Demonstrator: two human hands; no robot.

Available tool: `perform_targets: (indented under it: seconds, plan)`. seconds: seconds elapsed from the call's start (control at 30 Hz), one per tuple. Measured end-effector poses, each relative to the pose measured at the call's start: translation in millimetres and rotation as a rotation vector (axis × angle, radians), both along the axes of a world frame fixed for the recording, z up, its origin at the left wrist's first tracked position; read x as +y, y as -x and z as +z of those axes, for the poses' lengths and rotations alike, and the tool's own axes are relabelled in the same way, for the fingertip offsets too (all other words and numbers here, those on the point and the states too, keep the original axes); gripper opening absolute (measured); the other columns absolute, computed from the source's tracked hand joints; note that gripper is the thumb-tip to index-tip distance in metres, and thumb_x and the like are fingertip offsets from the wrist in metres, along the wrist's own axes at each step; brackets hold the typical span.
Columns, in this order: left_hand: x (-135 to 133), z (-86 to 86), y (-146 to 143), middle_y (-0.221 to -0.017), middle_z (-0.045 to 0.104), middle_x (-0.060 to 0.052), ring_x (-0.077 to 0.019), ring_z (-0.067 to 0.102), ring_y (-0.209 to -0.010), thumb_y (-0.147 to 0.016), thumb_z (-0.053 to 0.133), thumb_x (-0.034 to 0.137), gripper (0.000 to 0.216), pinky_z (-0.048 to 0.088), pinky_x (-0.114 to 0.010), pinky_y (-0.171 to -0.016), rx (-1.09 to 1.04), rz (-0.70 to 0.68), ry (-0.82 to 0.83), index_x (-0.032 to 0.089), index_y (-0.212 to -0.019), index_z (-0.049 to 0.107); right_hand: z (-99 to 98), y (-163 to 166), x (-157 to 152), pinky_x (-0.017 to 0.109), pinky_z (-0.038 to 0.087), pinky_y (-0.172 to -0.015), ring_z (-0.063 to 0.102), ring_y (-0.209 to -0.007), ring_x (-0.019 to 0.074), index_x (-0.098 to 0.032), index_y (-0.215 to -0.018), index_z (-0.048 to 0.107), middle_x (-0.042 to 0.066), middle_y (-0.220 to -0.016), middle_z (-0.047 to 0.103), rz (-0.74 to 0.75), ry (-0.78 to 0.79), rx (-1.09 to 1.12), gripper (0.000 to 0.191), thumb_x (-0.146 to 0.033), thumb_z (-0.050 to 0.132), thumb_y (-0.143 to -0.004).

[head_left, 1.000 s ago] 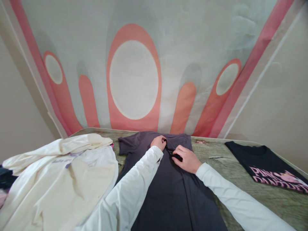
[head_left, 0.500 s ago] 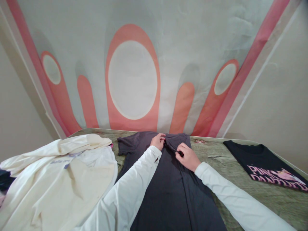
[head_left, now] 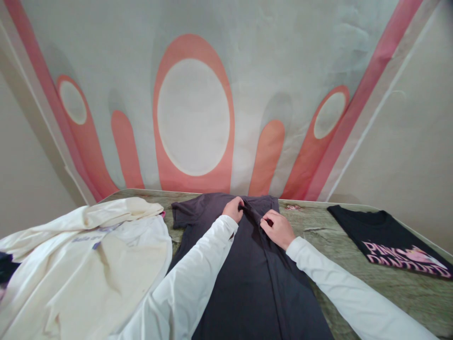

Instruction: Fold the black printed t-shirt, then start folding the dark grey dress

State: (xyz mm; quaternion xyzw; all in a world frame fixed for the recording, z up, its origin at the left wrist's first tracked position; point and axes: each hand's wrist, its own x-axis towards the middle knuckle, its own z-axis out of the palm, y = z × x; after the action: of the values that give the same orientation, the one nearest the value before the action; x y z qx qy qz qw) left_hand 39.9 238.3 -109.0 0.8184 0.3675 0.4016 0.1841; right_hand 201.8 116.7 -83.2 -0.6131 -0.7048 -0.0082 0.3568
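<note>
Both hands (head_left: 233, 209) (head_left: 281, 230) pinch a dark shirt (head_left: 237, 283) edge; tabletop (head_left: 318, 224) stretches right.

Charcoal shirt (head_left: 244, 288) partly below frame

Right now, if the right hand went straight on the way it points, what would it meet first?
Beyond the shirt it holds, the right hand would probably meet the left hand, though depth is unclear.
</note>
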Motion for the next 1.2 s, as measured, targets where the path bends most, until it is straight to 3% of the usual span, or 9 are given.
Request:
perform_targets:
  seconds: [0.13,0.33,0.47,0.6,0.83,1.2]
  plan:
    - [-6,9.5,2,-0.096,0.059,-0.002,-0.0156,0.054,-0.094,-0.062,0.056,0.004,0.032,0.04,-0.029,-0.089,0.081,-0.022,-0.053,0.02,-0.089,0.057,1.6,1,-1,0.023,0.036,-0.06,0.049,-0.059,0.0107,-0.019,-0.057,0.051,0.0,-0.066,0.052,0.005,-0.007,-0.013,0.025,-0.03,0.043,-0.078]
    - [-9,13.7,1,-0.109,0.056,-0.005,-0.0181,0.049,-0.104,-0.067,0.057,0.009,0.019,0.037,-0.029,-0.093,0.192,0.0,-0.078,0.02,-0.081,0.064,1.0,1,-1,0.024,0.038,-0.059,0.05,-0.058,0.0114,-0.02,-0.06,0.053,0.0,-0.068,0.053,0.03,-0.037,-0.016,0.021,-0.031,0.046,-0.077]
    - [-9,12.7,1,-0.114,0.053,-0.006,-0.0189,0.05,-0.105,-0.07,0.056,0.011,0.017,0.037,-0.029,-0.094,0.247,0.016,-0.082,0.019,-0.08,0.066,0.2,1,-1,0.024,0.04,-0.058,0.051,-0.06,0.0117,-0.021,-0.072,0.057,0.001,-0.075,0.055,0.042,-0.045,0.015,0.011,-0.029,0.05,-0.073]
    - [-9,11.0,-1,-0.114,0.053,-0.008,-0.0196,0.048,-0.107,-0.071,0.054,0.01,0.017,0.037,-0.029,-0.094,0.279,0.007,-0.092,0.017,-0.082,0.066,-1.1,0,-1,0.024,0.041,-0.061,0.053,-0.065,0.0122,-0.022,-0.086,0.06,0.001,-0.08,0.056,0.083,-0.038,0.026,0.016,-0.024,0.049,-0.073]
    - [-8,7.7,-2,-0.111,0.054,-0.008,-0.0182,0.046,-0.109,-0.073,0.051,0.008,0.02,0.037,-0.028,-0.094,0.295,0.007,-0.103,0.017,-0.085,0.063,-2.0,-1,1,0.027,0.041,-0.068,0.052,-0.072,0.0148,-0.021,-0.076,0.063,0.002,-0.074,0.054,0.142,-0.077,-0.034,0.013,-0.021,0.05,-0.074]
    - [-8,7.7,-4,-0.118,0.05,-0.009,-0.0177,0.046,-0.109,-0.079,0.04,0.009,0.029,0.034,-0.027,-0.096,0.341,0.066,-0.089,0.015,-0.097,0.062,6.0,6,-7,0.033,0.039,-0.074,0.048,-0.08,0.0172,-0.02,-0.076,0.06,0.004,-0.083,0.052,0.313,-0.12,-0.141,0.01,-0.018,0.051,-0.074]
